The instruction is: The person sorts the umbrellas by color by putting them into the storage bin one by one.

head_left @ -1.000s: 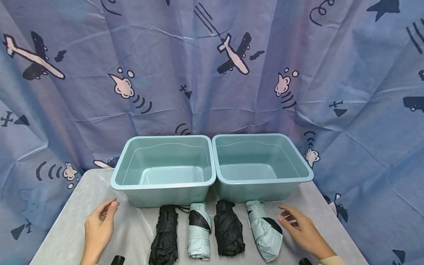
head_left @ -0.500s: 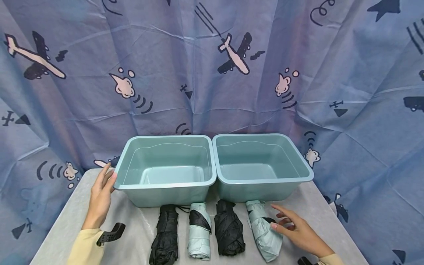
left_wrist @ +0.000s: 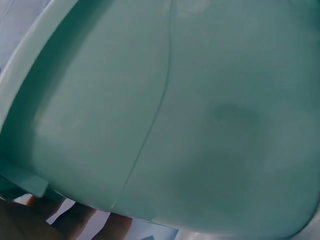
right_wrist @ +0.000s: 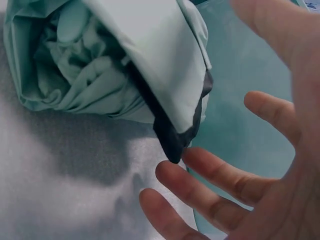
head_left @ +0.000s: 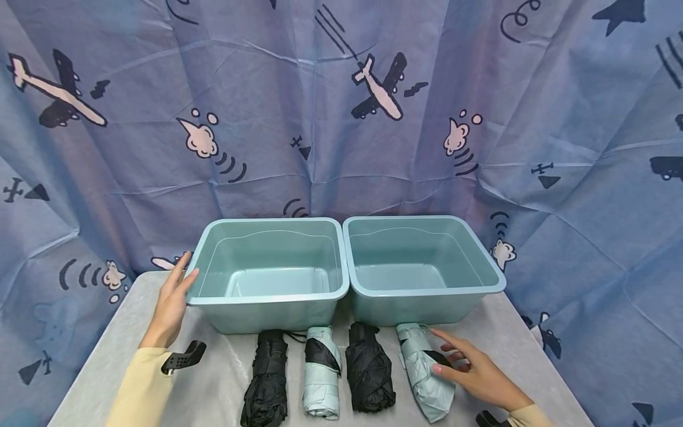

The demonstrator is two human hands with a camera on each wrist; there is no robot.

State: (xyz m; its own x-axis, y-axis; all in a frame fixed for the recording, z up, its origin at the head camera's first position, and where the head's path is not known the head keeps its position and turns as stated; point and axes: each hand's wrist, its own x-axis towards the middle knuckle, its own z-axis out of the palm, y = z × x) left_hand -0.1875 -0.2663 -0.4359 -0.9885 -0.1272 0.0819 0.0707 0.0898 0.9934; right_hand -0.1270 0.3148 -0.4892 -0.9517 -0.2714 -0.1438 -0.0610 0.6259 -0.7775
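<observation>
My left hand point(head_left: 169, 302) rests against the left side of the left green plastic bin point(head_left: 267, 317), its thumb at the rim. In the left wrist view, that bin's wall point(left_wrist: 210, 150) fills most of the picture, and fingers point(left_wrist: 115, 227) show in part at the lower left. My right hand point(head_left: 475, 370) is held with spread fingers over the right edge of a pale green folded umbrella point(head_left: 429, 382). Close up in the right wrist view, the fingertips lie by the dark strap point(right_wrist: 170, 140) of this umbrella point(right_wrist: 155, 55); whether they touch it I cannot tell.
Left of the pale umbrella lie a black folded umbrella point(head_left: 369, 373), another pale green one point(head_left: 321, 379) and another black one point(head_left: 267, 379). A second green bin point(head_left: 421, 305) stands beside the first. Behind the grey table point(head_left: 208, 397) hangs a blue patterned curtain point(head_left: 299, 130).
My left hand has moved forward from the table to the left bin's side and rim. My right hand has shifted slightly left, over the pale umbrella's edge. Bins and umbrellas have not moved.
</observation>
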